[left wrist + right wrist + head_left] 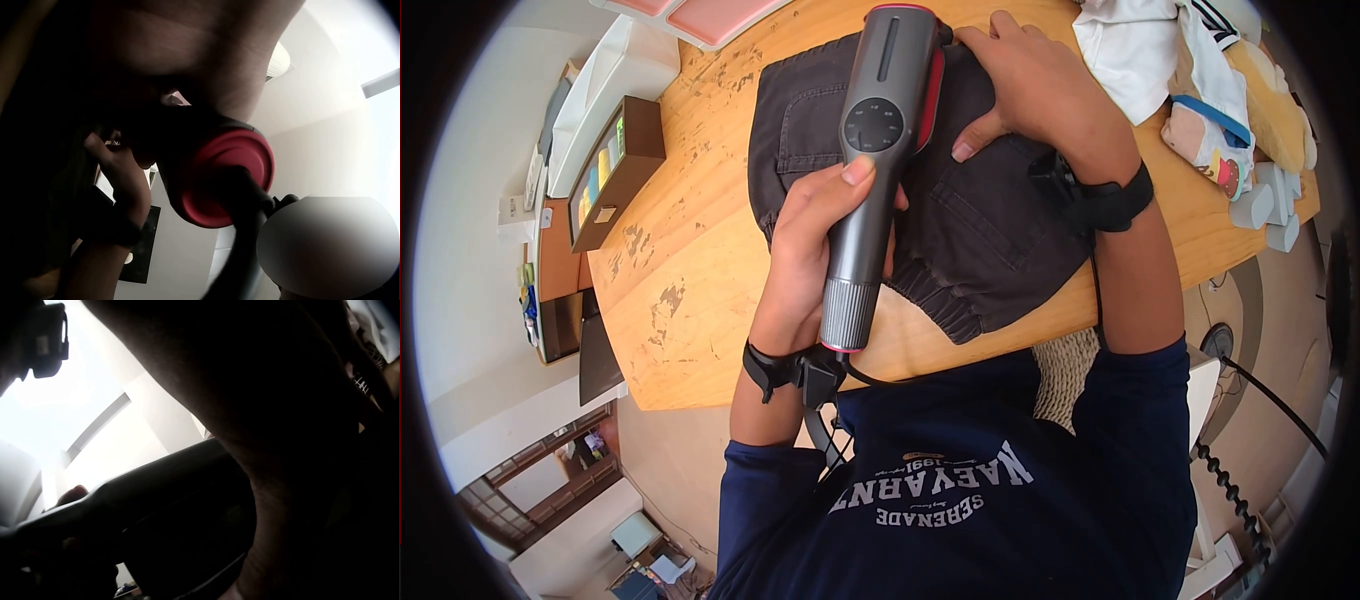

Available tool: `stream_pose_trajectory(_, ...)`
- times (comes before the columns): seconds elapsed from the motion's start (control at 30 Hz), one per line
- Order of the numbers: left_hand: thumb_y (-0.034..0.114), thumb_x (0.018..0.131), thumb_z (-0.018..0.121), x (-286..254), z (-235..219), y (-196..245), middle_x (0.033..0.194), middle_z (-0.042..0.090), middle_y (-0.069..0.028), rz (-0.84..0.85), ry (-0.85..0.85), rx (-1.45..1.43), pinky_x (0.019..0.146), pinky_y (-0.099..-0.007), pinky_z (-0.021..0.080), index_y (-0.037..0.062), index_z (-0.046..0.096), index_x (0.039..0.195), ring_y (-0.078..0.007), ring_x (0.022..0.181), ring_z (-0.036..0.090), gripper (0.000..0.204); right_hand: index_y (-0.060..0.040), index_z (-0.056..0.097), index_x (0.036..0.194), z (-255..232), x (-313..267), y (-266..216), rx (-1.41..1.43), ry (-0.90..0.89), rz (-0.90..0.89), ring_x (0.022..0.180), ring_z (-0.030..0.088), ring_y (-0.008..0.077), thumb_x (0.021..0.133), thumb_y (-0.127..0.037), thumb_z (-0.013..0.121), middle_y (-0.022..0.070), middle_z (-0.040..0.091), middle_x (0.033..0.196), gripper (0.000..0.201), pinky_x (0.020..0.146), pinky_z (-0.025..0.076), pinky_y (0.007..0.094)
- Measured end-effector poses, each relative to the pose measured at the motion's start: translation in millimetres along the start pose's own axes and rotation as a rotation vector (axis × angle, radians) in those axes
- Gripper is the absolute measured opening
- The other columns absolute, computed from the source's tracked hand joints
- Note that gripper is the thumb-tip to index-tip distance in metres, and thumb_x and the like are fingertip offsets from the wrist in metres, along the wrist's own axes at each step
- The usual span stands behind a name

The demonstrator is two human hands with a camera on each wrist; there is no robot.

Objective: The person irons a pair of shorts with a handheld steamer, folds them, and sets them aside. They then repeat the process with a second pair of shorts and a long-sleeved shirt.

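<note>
My left hand (802,222) grips the ribbed-end handle of a grey handheld garment steamer (868,190), thumb lying along its top below a round dial. A red edge runs along the steamer's head, which lies over dark folded shorts (1000,220) with an elastic waistband and stitched pockets. In the left wrist view the handle's red end cap (259,165) shows, a black cord coming out of it. My right hand (1050,95) rests on the shorts just right of the steamer head, fingers spread and thumb out. The right wrist view is mostly dark, with the steamer (169,469) beside that hand.
The shorts lie on a wooden table (690,310). White clothes (1135,60) and a patterned cloth (1200,140) are heaped at the right. A pink tray (710,18) stands at the far edge, a brown box (615,170) at the left. The steamer's cord (865,378) drops toward my body.
</note>
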State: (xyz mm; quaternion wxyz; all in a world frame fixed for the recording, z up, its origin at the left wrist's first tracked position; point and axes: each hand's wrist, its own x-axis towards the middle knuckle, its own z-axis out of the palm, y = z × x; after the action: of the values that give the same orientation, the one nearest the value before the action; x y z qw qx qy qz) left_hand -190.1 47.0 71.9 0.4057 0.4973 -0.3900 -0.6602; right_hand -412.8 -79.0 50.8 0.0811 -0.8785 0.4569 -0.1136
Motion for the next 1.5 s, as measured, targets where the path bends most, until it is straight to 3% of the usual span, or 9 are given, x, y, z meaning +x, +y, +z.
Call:
stream_pose_trajectory(0.17,0.046,0.100,0.060,12.0,1.2,-8.7,0.062,0.062,-0.0072,-0.045,-0.009,0.027,0.044,-0.0223,0.042,-0.0007,0.067,0.093,-0.0114,0.046,0.058,0.048,-0.0039,0.053,0.139,12.3,1.5,-2.9,-0.061,0.050,0.062,0.106,0.062,0.0383,0.043,-0.039,0.097,0.0187,0.061,0.110,0.112,0.086,0.051,0.0458)
stream_pose_trajectory(0.27,0.048,0.101,0.059,15.4,2.8,-5.8,0.065,0.066,-0.0054,-0.089,-0.065,0.111,0.040,-0.0179,0.031,0.0020,0.068,0.095,-0.0047,0.044,0.053,0.047,0.0029,0.062,0.111,6.8,-2.5,-2.8,-0.076,0.138,-0.070,0.091,0.065,0.0352,0.072,-0.041,0.087,0.0213,0.065,0.099,0.063,0.081,0.051,0.0402)
stream_pose_trajectory(0.37,0.050,0.102,0.056,23.5,3.5,-5.8,0.068,0.069,-0.0092,-0.083,-0.089,0.166,0.040,-0.0185,0.033,0.0014,0.069,0.101,-0.0037,0.043,0.048,0.050,-0.0049,0.049,0.144,19.3,3.3,-4.6,0.019,0.144,-0.004,0.104,0.062,0.0383,0.045,-0.037,0.097,0.0188,0.061,0.108,0.114,0.085,0.051,0.0454)
stream_pose_trajectory(0.67,0.049,0.099,0.065,14.1,2.6,-9.3,0.060,0.058,0.0011,0.055,0.036,0.237,0.042,-0.0205,0.032,0.0021,0.067,0.084,-0.0028,0.045,0.043,0.049,-0.0098,0.055,0.141,-9.1,-3.6,-11.9,-0.124,0.251,-0.080,0.089,0.065,0.0375,0.078,-0.030,0.083,0.0178,0.066,0.099,0.071,0.077,0.052,0.0440)
stream_pose_trajectory(0.8,0.050,0.090,0.075,7.9,-22.8,-12.9,0.057,0.056,0.0011,0.369,0.357,0.514,0.048,-0.0264,0.040,-0.0030,0.071,0.088,-0.0090,0.051,0.052,0.053,-0.0107,0.060,0.139,-41.6,-44.2,-86.5,0.384,0.293,0.268,0.073,0.059,0.0233,0.086,-0.031,0.079,0.0106,0.063,0.092,0.060,0.069,0.050,0.0355)
stream_pose_trajectory(0.97,0.048,0.084,0.078,22.6,-92.0,-14.1,0.080,0.068,-0.0130,0.582,0.829,1.145,0.065,-0.0372,0.053,-0.0035,0.070,0.110,-0.0268,0.071,0.066,0.059,-0.0098,0.028,0.160,9.5,-66.1,-138.4,0.441,0.350,0.159,0.088,0.066,0.0243,0.091,-0.021,0.075,0.0211,0.042,0.144,0.084,0.077,0.055,0.0340)
stream_pose_trajectory(1.17,0.042,0.086,0.076,40.3,-96.4,-36.1,0.093,0.070,-0.0193,0.612,0.734,1.188,0.087,-0.0452,0.054,-0.0015,0.064,0.123,-0.0396,0.093,0.067,0.058,-0.0063,0.010,0.163,27.5,-74.3,-140.7,1.407,0.364,0.337,0.090,0.068,0.0247,0.094,0.001,0.063,0.0223,0.025,0.157,0.086,0.073,0.058,0.0356)
stream_pose_trajectory(1.27,0.033,0.088,0.074,36.7,-98.6,-26.9,0.098,0.072,-0.0233,0.394,0.680,1.035,0.086,-0.0459,0.054,0.0009,0.065,0.123,-0.0407,0.095,0.068,0.049,-0.0049,0.015,0.162,23.9,-81.7,-124.8,1.559,0.418,0.370,0.080,0.066,0.0222,0.090,0.007,0.059,0.0229,0.033,0.153,0.086,0.065,0.055,0.0301)
stream_pose_trajectory(1.5,0.023,0.087,0.074,40.7,-125.9,-33.2,0.099,0.072,-0.0273,0.497,0.777,0.857,0.085,-0.0455,0.055,0.0045,0.066,0.125,-0.0404,0.095,0.070,0.043,0.0056,0.016,0.157,32.6,-129.9,-59.3,2.396,0.527,0.185,0.083,0.054,0.0177,0.089,0.006,0.055,0.0255,0.043,0.142,0.078,0.065,0.053,0.0219)
